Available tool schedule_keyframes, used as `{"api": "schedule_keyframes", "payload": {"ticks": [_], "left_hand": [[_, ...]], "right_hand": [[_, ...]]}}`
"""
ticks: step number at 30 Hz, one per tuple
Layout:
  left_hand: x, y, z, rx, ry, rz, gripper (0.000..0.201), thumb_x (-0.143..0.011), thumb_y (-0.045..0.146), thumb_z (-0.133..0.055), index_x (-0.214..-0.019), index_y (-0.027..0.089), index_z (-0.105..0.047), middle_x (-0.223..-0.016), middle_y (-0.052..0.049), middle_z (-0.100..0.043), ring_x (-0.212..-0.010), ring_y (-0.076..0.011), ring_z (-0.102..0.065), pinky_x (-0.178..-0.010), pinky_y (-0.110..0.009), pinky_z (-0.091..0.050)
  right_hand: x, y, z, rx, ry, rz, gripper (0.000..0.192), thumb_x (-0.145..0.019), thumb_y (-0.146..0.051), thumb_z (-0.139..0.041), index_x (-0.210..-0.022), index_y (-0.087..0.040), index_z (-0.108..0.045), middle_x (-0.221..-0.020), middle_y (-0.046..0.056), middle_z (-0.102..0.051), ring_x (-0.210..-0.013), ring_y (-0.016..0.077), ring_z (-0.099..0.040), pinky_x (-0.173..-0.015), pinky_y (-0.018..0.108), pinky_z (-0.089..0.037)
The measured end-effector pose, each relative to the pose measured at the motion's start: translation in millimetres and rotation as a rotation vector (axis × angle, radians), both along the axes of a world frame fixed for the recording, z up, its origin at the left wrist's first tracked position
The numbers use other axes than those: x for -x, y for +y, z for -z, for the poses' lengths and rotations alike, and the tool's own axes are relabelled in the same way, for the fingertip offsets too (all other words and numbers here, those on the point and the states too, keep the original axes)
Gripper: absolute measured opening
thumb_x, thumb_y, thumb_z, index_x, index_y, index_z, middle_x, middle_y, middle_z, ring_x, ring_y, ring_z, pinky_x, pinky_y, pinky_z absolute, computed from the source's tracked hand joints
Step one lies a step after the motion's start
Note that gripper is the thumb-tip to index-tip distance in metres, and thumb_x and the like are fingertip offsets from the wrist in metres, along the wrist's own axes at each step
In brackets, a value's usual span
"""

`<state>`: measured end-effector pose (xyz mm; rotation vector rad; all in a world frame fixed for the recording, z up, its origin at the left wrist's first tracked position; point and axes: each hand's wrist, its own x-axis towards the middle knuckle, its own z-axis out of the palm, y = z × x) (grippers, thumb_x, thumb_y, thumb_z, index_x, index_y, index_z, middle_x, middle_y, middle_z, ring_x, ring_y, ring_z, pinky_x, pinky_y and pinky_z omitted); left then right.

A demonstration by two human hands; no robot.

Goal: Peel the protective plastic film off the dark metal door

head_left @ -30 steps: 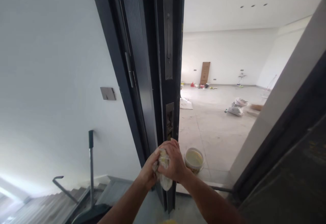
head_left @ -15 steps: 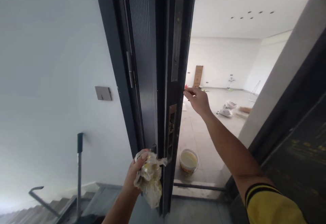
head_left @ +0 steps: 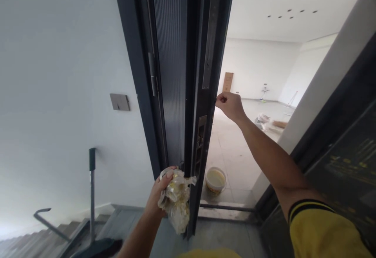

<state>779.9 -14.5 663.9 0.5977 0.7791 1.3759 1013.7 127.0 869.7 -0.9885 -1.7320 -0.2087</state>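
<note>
Fingers [head_left: 168, 174] of our left hand [head_left: 158, 190] are closed around a crumpled bag [head_left: 178, 203], thumb laid over its upper part. The bag is thin, whitish and see-through in places, smeared with yellow-brown; it bunches in folds at the grip, pokes one loose corner out to the right, and hangs slack below. We have it in front of the lower part of the dark, ribbed door [head_left: 173, 74], beneath the lock plate [head_left: 201, 132]; whether it touches the door, we cannot tell. Our right hand [head_left: 232, 104] is higher, fingers curled in toward the thumb, tips right at the door's far edge; we cannot see whether they pinch anything small. Past the door, well below that hand, a bucket [head_left: 216, 177], pale yellow inside, stands on the floor [head_left: 232, 164].
</note>
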Motion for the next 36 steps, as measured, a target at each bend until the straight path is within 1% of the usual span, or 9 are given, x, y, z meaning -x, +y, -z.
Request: {"api": "schedule_keyframes", "payload": {"ticks": [8, 10, 13, 16, 21, 25, 32, 34, 36], "left_hand": [[7.8, -4.0, 1.2, -0.002, -0.043, -0.009, 0.061, -0.051, 0.046, -0.081, -0.098, 0.017, -0.055, -0.074, -0.001, -0.06, -0.063, -0.0138, -0.058, -0.057, -0.023, -0.049], [10.7, -5.6, 2.5, 0.006, -0.039, -0.02, 0.059, -0.052, 0.046, -0.081, -0.097, 0.017, -0.057, -0.074, -0.001, -0.059, -0.064, -0.0127, -0.058, -0.058, -0.022, -0.049], [11.8, -5.7, 4.1, 0.012, -0.032, 0.0, 0.054, -0.054, 0.045, -0.081, -0.093, 0.016, -0.058, -0.069, 0.0, -0.057, -0.06, -0.0104, -0.055, -0.055, -0.02, -0.047], [9.0, -4.3, 3.2, 0.013, -0.024, 0.006, 0.055, -0.053, 0.046, -0.081, -0.093, 0.016, -0.058, -0.069, 0.0, -0.057, -0.059, -0.0109, -0.055, -0.054, -0.021, -0.048], [5.6, -5.1, -2.7, 0.014, 0.016, 0.007, 0.06, -0.049, 0.046, -0.082, -0.095, 0.015, -0.058, -0.073, -0.002, -0.06, -0.063, -0.015, -0.058, -0.057, -0.025, -0.05], [5.0, -5.6, -6.9, 0.035, 0.021, 0.004, 0.06, -0.05, 0.045, -0.082, -0.095, 0.015, -0.057, -0.073, -0.002, -0.06, -0.062, -0.015, -0.058, -0.057, -0.025, -0.049], [0.3, 0.6, -4.5, 0.023, 0.008, 0.046, 0.055, -0.056, 0.043, -0.079, -0.097, 0.016, -0.055, -0.073, -0.002, -0.059, -0.062, -0.0155, -0.059, -0.056, -0.026, -0.049], [0.7, 3.7, -0.7, 0.006, 0.008, 0.058, 0.054, -0.058, 0.043, -0.078, -0.098, 0.015, -0.055, -0.072, -0.002, -0.059, -0.062, -0.0149, -0.059, -0.057, -0.026, -0.049], [2.3, 6.6, 3.1, 0.0, 0.022, 0.055, 0.055, -0.058, 0.044, -0.078, -0.099, 0.015, -0.055, -0.074, -0.002, -0.059, -0.062, -0.0144, -0.058, -0.058, -0.025, -0.05]], "right_hand": [[-7.1, 22.2, 15.3, -0.052, 0.189, 0.024, 0.004, -0.063, -0.017, -0.054, -0.06, -0.017, -0.057, -0.056, -0.003, -0.05, -0.055, 0.0095, -0.044, -0.055, 0.023, -0.035], [-13.6, 24.5, 18.5, 0.003, 0.272, -0.031, 0.007, -0.067, -0.021, -0.054, -0.063, -0.017, -0.058, -0.057, -0.003, -0.052, -0.056, 0.0099, -0.046, -0.054, 0.023, -0.037], [-17.4, 19.7, 21.2, 0.121, 0.333, -0.194, 0.018, -0.074, -0.032, -0.053, -0.074, -0.017, -0.063, -0.062, -0.001, -0.057, -0.055, 0.0099, -0.049, -0.053, 0.023, -0.04], [-13.7, 10.1, 18.7, 0.205, 0.277, -0.284, 0.025, -0.074, -0.039, -0.057, -0.081, -0.017, -0.066, -0.068, 0.001, -0.061, -0.056, 0.0103, -0.052, -0.053, 0.025, -0.043], [-14.6, 2.9, 3.5, 0.242, 0.079, -0.217, 0.023, -0.072, -0.038, -0.062, -0.072, -0.015, -0.066, -0.058, 0.0, -0.058, -0.053, 0.0101, -0.049, -0.054, 0.026, -0.039], [-22.4, 7.6, -6.2, 0.242, -0.025, -0.256, 0.023, -0.073, -0.038, -0.063, -0.07, -0.016, -0.064, -0.059, -0.001, -0.056, -0.058, 0.0097, -0.047, -0.058, 0.025, -0.036], [-25.3, 25.4, -1.7, 0.303, 0.004, -0.464, 0.021, -0.073, -0.037, -0.06, -0.069, -0.016, -0.057, -0.058, -0.004, -0.047, -0.057, 0.0083, -0.04, -0.056, 0.023, -0.031], [-22.4, 27.4, 0.6, 0.285, 0.022, -0.464, 0.019, -0.072, -0.034, -0.058, -0.066, -0.017, -0.054, -0.055, -0.005, -0.043, -0.055, 0.0076, -0.037, -0.055, 0.023, -0.03], [-17.9, 26.2, 2.1, 0.227, 0.029, -0.386, 0.016, -0.07, -0.029, -0.056, -0.061, -0.017, -0.05, -0.053, -0.005, -0.04, -0.054, 0.0072, -0.035, -0.054, 0.023, -0.029]]}}
